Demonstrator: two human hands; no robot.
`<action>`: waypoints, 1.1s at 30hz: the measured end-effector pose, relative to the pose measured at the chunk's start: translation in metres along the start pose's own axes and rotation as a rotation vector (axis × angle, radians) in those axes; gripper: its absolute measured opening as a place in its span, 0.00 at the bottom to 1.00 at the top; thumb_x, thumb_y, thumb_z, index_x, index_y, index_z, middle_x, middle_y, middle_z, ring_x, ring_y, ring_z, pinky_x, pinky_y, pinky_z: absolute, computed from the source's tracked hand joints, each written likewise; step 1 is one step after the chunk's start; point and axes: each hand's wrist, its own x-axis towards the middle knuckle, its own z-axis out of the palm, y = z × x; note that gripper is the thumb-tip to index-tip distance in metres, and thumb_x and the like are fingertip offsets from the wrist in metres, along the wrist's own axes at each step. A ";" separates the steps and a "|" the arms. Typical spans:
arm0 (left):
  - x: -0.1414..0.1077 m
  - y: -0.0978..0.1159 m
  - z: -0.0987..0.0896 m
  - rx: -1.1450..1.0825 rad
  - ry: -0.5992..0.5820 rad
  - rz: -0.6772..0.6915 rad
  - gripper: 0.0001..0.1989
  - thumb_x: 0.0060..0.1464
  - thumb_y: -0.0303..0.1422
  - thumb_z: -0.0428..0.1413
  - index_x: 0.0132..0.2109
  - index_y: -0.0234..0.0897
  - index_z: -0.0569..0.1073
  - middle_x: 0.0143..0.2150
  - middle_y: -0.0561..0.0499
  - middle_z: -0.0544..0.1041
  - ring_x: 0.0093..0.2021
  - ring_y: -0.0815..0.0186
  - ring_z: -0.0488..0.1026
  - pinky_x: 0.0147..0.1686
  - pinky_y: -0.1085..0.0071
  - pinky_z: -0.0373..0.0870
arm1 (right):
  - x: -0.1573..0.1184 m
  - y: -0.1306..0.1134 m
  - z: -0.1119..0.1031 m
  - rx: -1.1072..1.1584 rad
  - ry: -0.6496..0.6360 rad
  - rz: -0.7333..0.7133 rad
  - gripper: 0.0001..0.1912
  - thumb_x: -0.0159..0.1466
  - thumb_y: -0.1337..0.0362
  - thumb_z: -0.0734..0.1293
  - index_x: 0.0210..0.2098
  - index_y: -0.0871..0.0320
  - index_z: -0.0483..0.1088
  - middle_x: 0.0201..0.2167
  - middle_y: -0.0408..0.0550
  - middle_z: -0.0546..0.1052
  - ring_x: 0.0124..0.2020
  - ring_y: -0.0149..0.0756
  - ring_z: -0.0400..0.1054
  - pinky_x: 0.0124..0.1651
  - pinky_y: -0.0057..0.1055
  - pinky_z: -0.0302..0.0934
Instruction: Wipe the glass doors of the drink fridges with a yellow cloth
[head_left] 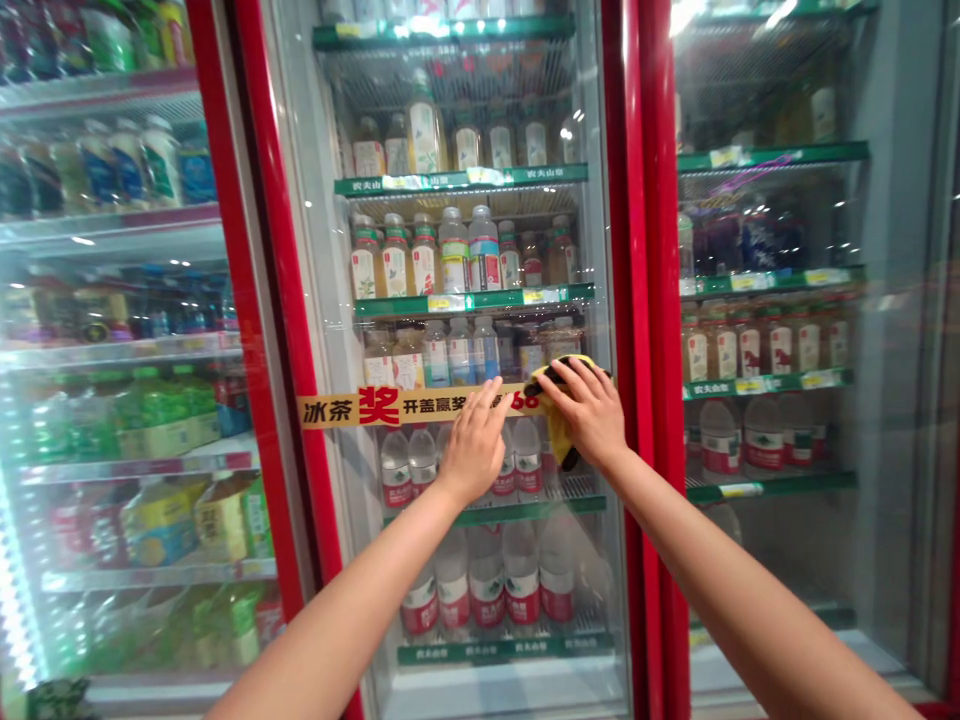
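Observation:
A glass cooler door [480, 680] with a red frame stands in front of me. Across its glass runs a tan sticker strip [341, 410] with black and red lettering. My left hand [474, 445] lies against the strip near its middle, fingers stretched out and holding nothing. At the strip's right end, my right hand [589, 410] presses a yellow and black cloth [559, 440] to the glass. The cloth bunches under the fingers, and its lower corner hangs below them. Part of the lettering is hidden by both hands and the cloth.
Behind the glass, green-edged shelves [472, 300] hold rows of drink bottles [484, 245]. Red door posts [656, 300] border the door on the right. To the left stands another cooler with packed shelves [150, 470]; to the right, a further cooler holds bottles [765, 435].

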 end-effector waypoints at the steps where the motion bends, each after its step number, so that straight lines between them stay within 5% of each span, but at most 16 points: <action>1: 0.000 0.000 0.001 0.032 -0.010 0.027 0.36 0.59 0.20 0.47 0.73 0.41 0.59 0.76 0.43 0.57 0.77 0.57 0.50 0.74 0.49 0.54 | -0.011 0.003 0.000 -0.005 0.025 0.048 0.29 0.71 0.69 0.61 0.69 0.45 0.64 0.70 0.49 0.66 0.73 0.49 0.56 0.72 0.54 0.52; 6: 0.006 0.003 0.013 0.098 -0.020 0.054 0.35 0.60 0.20 0.48 0.73 0.37 0.59 0.76 0.43 0.57 0.78 0.57 0.47 0.75 0.49 0.50 | -0.042 -0.010 0.012 0.008 -0.007 0.090 0.32 0.69 0.63 0.65 0.72 0.52 0.60 0.74 0.59 0.59 0.75 0.60 0.48 0.72 0.67 0.46; 11: 0.023 0.004 0.031 0.088 -0.021 0.079 0.34 0.61 0.22 0.48 0.73 0.38 0.58 0.76 0.43 0.56 0.78 0.57 0.46 0.76 0.48 0.47 | -0.025 0.009 0.017 0.001 -0.040 -0.039 0.32 0.69 0.70 0.62 0.69 0.39 0.62 0.74 0.48 0.61 0.76 0.50 0.48 0.74 0.61 0.45; 15: 0.027 0.001 0.051 0.112 -0.014 0.093 0.34 0.63 0.25 0.50 0.75 0.41 0.56 0.76 0.45 0.57 0.77 0.58 0.48 0.76 0.49 0.42 | -0.050 0.009 0.024 -0.106 0.089 0.176 0.30 0.70 0.66 0.65 0.69 0.41 0.63 0.73 0.53 0.61 0.76 0.58 0.45 0.69 0.63 0.53; 18: 0.025 -0.002 0.065 0.147 0.013 0.061 0.36 0.64 0.26 0.50 0.76 0.42 0.52 0.76 0.46 0.55 0.78 0.59 0.46 0.77 0.49 0.38 | -0.069 -0.005 0.036 -0.145 0.132 0.182 0.30 0.70 0.66 0.65 0.69 0.40 0.63 0.71 0.53 0.64 0.76 0.56 0.47 0.68 0.61 0.55; 26: 0.022 -0.006 0.074 0.211 0.023 0.107 0.38 0.66 0.34 0.54 0.76 0.51 0.46 0.78 0.50 0.40 0.78 0.56 0.38 0.76 0.48 0.31 | -0.020 0.005 0.041 -0.150 0.252 0.217 0.29 0.71 0.71 0.62 0.69 0.48 0.64 0.73 0.55 0.62 0.76 0.50 0.45 0.73 0.56 0.48; 33: 0.022 -0.007 0.074 0.175 0.048 0.172 0.38 0.66 0.35 0.55 0.76 0.54 0.46 0.77 0.57 0.46 0.78 0.58 0.26 0.76 0.47 0.24 | -0.091 -0.009 0.032 -0.138 0.180 0.045 0.22 0.72 0.70 0.63 0.61 0.46 0.73 0.65 0.51 0.73 0.69 0.45 0.60 0.68 0.48 0.56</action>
